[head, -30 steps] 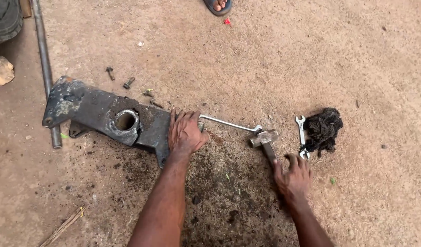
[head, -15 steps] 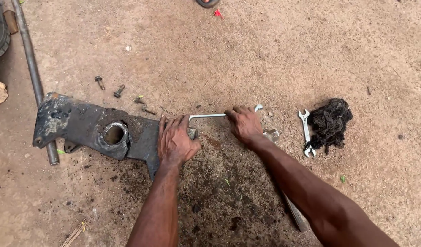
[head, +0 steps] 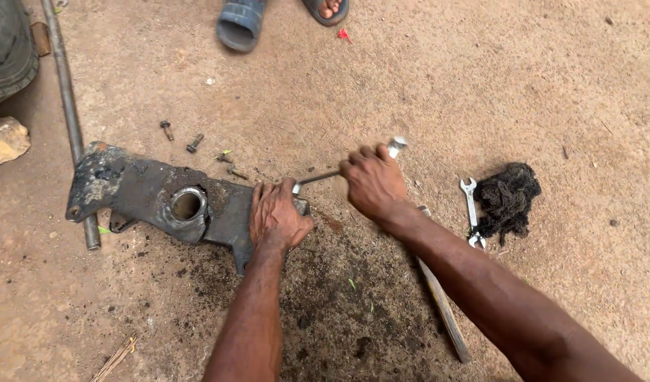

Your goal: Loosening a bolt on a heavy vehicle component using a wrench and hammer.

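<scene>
A person crouches over bare dirt ground (head: 565, 85). The left hand (head: 277, 216), at centre frame, presses flat and unclenched on the right end of a greasy black metal bracket (head: 137, 189) lying at left centre; its round socket (head: 187, 205) looks hollow. The right hand (head: 373, 180) is clenched around a silver L-shaped wrench (head: 395, 146) that reaches to the bracket. 4 loose bolts (head: 194, 143) lie just above the bracket. At right, a spanner (head: 470, 205) rests beside a black rag (head: 508, 198).
</scene>
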